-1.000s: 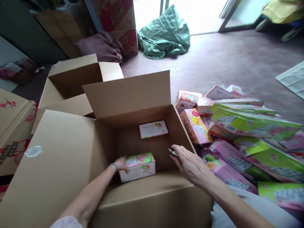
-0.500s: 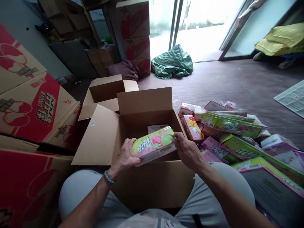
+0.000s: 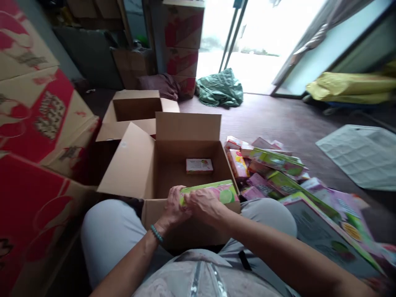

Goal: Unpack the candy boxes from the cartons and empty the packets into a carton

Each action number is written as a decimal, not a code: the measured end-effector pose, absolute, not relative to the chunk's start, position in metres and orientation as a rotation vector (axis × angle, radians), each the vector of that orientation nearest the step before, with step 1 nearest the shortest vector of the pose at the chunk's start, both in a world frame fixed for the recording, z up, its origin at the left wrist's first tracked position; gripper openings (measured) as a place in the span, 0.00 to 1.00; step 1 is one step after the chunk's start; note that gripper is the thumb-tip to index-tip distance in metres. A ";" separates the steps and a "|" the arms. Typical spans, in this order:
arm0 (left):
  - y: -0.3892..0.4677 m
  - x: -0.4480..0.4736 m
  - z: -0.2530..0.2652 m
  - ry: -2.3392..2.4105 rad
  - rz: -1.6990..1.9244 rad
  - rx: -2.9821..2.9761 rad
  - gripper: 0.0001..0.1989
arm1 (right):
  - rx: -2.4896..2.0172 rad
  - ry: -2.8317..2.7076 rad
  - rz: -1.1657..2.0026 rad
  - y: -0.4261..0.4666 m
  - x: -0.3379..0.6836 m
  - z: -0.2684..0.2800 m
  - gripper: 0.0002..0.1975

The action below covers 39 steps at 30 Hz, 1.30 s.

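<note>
Green-and-pink box [image 3: 228, 193]: held above the near edge of the open carton [image 3: 188, 128], its long side running across the person's front, the right end slightly higher than the left.
Weight: probably light to moderate for its size; two hands should manage it easily, though the contents are hidden.
Stiffness: looks like thin printed card, firm along the edges and likely to dent if the broad faces are squeezed hard.
Surface: the print seems smooth, perhaps a little slippery, so a grip across opposite faces should serve better than a pinch on one.
Where to hold: the short ends or the long edges, with the other end supported, since a hold at one end alone may let it tip.
Left hand [image 3: 173, 208]: at the box's left end, fingers bent closed around that end; wrist with a beaded bracelet [image 3: 156, 234], forearm rising from lower left.
Right hand [image 3: 206, 203]: crosses in front of the box toward the left hand, back of the hand up, fingers curled in against the left part; whether they pinch anything small I cannot tell.
Nearby: a pale-faced box [image 3: 199, 166] lies inside the carton; more packages [image 3: 286, 181] are heaped right of it.
</note>
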<state>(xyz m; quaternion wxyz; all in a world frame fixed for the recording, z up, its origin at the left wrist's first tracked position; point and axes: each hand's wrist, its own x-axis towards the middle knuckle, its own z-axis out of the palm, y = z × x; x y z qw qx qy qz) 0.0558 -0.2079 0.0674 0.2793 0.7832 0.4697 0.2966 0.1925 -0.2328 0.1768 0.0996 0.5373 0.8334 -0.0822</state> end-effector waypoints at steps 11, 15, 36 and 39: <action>-0.191 0.051 0.053 1.222 0.786 2.044 0.32 | 1.858 2.063 -0.192 -0.245 0.310 0.175 0.12; -0.194 0.053 0.059 1.270 0.752 2.016 0.30 | 1.935 2.010 -0.193 -0.267 0.369 0.196 0.12; -0.181 0.058 0.043 1.382 0.854 1.823 0.43 | 2.598 1.993 0.589 -0.278 0.448 0.201 0.22; -0.182 0.060 0.040 1.443 0.763 1.844 0.41 | 2.710 1.756 0.725 -0.293 0.501 0.202 0.18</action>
